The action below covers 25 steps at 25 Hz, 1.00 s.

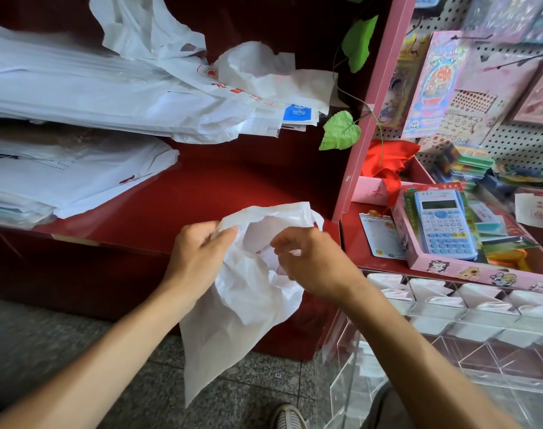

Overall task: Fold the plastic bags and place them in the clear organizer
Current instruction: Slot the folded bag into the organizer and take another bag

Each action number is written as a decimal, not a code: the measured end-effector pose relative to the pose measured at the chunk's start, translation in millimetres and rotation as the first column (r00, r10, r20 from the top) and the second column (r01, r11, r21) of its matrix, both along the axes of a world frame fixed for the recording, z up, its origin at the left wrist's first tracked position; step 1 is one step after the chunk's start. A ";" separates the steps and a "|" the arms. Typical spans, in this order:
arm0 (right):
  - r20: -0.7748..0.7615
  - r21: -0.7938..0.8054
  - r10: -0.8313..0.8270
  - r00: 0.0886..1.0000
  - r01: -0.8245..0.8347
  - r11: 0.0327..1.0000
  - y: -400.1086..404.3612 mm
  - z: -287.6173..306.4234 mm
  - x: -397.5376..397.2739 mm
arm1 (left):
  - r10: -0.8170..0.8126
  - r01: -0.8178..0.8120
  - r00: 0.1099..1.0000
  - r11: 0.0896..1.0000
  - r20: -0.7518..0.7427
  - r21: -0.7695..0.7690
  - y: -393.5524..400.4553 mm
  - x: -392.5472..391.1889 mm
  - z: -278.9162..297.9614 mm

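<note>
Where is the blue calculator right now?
In the head view, the blue calculator lies at right in a pink box, just beyond the clear organizer.

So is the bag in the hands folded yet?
Not yet. The white bag hangs loose and crumpled, its mouth gathered between the left hand and right hand, its tail drooping toward the floor.

Bag stacks [78, 88] lie left of organizer [450, 320].
</note>
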State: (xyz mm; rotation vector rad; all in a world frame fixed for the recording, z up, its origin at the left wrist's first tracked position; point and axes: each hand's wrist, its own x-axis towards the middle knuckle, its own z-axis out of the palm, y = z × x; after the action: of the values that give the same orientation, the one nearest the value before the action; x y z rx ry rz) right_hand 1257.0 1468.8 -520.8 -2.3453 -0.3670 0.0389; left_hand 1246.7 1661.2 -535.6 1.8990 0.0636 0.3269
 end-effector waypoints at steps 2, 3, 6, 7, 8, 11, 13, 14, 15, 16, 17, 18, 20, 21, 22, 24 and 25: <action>-0.196 0.012 0.143 0.970 -0.143 0.990 3.4 -3.4 1.2 | 0.019 -0.020 1.000 0.999 -0.011 -0.046 -0.3 1.5 0.1; -0.242 0.037 0.206 0.948 -0.203 0.978 6.2 -6.1 2.0 | 0.029 -0.029 1.000 0.999 -0.013 -0.041 -0.3 1.5 -0.1; -0.162 0.094 0.256 0.953 -0.243 0.965 12.7 -12.8 2.9 | 0.050 -0.050 0.999 0.998 0.011 0.037 -1.4 0.0 0.4; -0.142 0.118 0.243 0.959 -0.228 0.966 13.5 -13.0 3.1 | 0.060 -0.061 0.998 0.997 0.018 0.046 -1.5 -0.3 0.6; -0.146 0.131 0.240 0.960 -0.221 0.966 14.5 -11.9 2.9 | 0.066 -0.067 0.998 0.997 0.022 0.039 -1.3 -0.3 0.3; -0.240 0.088 0.265 0.934 -0.251 0.964 17.9 -12.0 3.1 | 0.092 -0.091 0.996 0.995 0.019 -0.041 -0.3 0.8 1.8; -0.300 -0.022 0.246 0.922 -0.264 0.964 20.3 -14.6 3.7 | 0.116 -0.113 0.993 0.990 0.020 -0.087 -1.4 1.6 2.9; -0.301 -0.079 0.238 0.923 -0.272 0.959 21.5 -17.6 3.4 | 0.129 -0.127 0.991 0.988 0.021 -0.092 -2.0 2.0 3.6; -0.299 -0.106 0.239 0.924 -0.281 0.954 22.4 -20.6 2.7 | 0.133 -0.131 0.991 0.986 0.016 -0.100 -1.9 2.1 4.4; -0.305 -0.106 0.232 0.924 -0.275 0.956 23.0 -22.5 1.8 | 0.136 -0.133 0.991 0.984 0.014 -0.116 -1.4 2.4 4.1; -0.310 -0.105 0.215 0.926 -0.258 0.960 22.8 -23.2 1.4 | 0.145 -0.142 0.989 0.980 0.010 -0.139 -1.6 2.2 4.5; -0.315 -0.128 0.188 0.930 -0.238 0.963 22.7 -22.8 1.4 | 0.151 -0.147 0.989 0.975 0.007 -0.166 -0.8 3.3 3.9; -0.311 -0.203 0.113 0.944 -0.182 0.962 22.7 -21.9 2.4 | 0.156 -0.151 0.988 0.969 0.006 -0.197 0.8 3.8 4.1; -0.308 -0.204 0.092 0.947 -0.160 0.966 22.6 -21.0 2.2 | 0.168 -0.164 0.986 0.968 0.005 -0.191 1.3 4.1 4.5; -0.313 -0.163 0.090 0.946 -0.146 0.976 21.8 -19.3 1.4 | 0.185 -0.180 0.983 0.966 0.007 -0.187 1.6 4.7 4.7; -0.333 -0.023 0.104 0.937 -0.119 0.993 18.3 -12.5 -1.9 | 0.224 -0.219 0.975 0.960 0.006 -0.172 5.0 7.9 3.0; -0.321 0.031 0.115 0.940 -0.111 0.993 14.3 -8.0 -3.8 | 0.243 -0.240 0.970 0.956 -0.001 -0.170 7.0 9.7 2.5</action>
State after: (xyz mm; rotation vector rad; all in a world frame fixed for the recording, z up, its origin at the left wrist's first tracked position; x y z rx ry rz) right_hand 1253.2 1483.1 -528.8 -2.2523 -0.3366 0.4688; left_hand 1256.4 1668.1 -533.2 1.7214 0.3039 0.4906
